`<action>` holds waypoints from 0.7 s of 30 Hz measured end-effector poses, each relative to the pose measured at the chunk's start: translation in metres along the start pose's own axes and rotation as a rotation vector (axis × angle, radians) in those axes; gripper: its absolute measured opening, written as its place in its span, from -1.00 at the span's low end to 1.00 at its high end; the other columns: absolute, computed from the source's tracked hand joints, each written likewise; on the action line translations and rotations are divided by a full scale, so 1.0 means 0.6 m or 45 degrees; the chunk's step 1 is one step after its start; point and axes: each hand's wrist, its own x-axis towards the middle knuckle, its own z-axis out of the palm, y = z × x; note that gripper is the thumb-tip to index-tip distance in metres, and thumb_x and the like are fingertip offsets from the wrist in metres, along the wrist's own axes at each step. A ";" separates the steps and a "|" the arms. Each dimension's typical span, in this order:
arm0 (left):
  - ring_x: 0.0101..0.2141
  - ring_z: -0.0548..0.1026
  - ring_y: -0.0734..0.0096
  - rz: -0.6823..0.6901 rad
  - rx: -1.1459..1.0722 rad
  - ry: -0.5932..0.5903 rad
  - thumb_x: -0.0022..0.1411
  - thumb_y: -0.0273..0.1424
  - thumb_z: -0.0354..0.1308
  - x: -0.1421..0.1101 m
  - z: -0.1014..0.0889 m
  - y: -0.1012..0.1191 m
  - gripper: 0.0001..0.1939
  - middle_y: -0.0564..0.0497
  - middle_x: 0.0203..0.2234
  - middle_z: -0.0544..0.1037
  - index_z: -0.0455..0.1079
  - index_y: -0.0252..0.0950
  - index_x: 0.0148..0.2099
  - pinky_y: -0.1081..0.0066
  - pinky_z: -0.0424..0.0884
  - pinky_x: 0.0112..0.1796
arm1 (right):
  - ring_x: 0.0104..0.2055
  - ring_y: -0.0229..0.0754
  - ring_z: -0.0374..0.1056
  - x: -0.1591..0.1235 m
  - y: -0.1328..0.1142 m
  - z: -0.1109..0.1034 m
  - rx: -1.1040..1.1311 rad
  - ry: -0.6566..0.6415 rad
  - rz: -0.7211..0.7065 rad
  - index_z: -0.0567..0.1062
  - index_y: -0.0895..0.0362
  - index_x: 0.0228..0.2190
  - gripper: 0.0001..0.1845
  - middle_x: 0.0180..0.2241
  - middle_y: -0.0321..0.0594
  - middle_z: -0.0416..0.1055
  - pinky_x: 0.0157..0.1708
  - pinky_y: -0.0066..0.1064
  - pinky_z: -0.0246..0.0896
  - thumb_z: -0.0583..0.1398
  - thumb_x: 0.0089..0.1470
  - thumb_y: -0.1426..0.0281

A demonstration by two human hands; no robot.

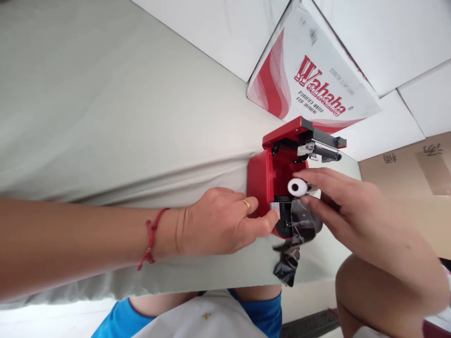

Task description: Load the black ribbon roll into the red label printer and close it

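Note:
A small red thermal printer with a black end panel lies on the cloth-covered surface, its lid swung up and its compartment exposed. My left hand, wearing a gold ring and a red string bracelet, grips the printer's near side, with one fingertip at a whitish piece on the black panel. Between the thumb and fingers of my right hand is a small white paper roll with a dark core, held at the opening of the compartment. Crumpled glossy dark film hangs from the panel, partly behind the fingers.
A white and red Wahaha water carton stands just behind the printer, against a white tiled wall. Farther right is a brown cardboard box. The grey-green cloth has folds near the printer, and its edge runs above my lap.

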 end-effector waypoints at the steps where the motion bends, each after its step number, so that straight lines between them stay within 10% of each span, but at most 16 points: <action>1: -0.57 0.36 0.47 -0.007 0.002 0.000 0.42 -0.52 0.06 0.000 0.001 0.000 -0.66 0.19 -0.48 0.44 0.34 -0.18 0.18 0.37 0.14 -0.52 | -0.04 0.00 0.65 0.011 -0.003 0.007 -0.044 -0.042 0.008 0.56 0.06 0.12 -0.65 0.13 -0.09 0.63 -0.20 -0.24 0.55 0.08 0.45 0.38; 15: -0.56 0.38 0.45 -0.017 -0.017 -0.007 0.43 -0.55 0.01 -0.005 0.007 0.001 -0.63 0.18 -0.48 0.42 0.28 -0.16 0.21 0.35 0.08 -0.52 | -0.15 -0.07 0.49 0.094 0.029 0.036 0.012 -0.591 -0.081 0.53 0.10 -0.18 -0.81 -0.13 -0.12 0.58 -0.16 -0.26 0.38 0.10 0.35 0.45; 21: -0.56 0.39 0.45 -0.033 -0.026 -0.035 0.44 -0.54 0.02 -0.005 0.006 0.000 -0.60 0.18 -0.48 0.42 0.26 -0.15 0.25 0.33 0.09 -0.53 | 0.08 -0.02 0.59 0.062 0.023 0.024 0.012 -0.361 -0.107 0.59 0.04 0.04 -0.71 0.13 -0.13 0.61 0.00 -0.23 0.54 0.12 0.44 0.32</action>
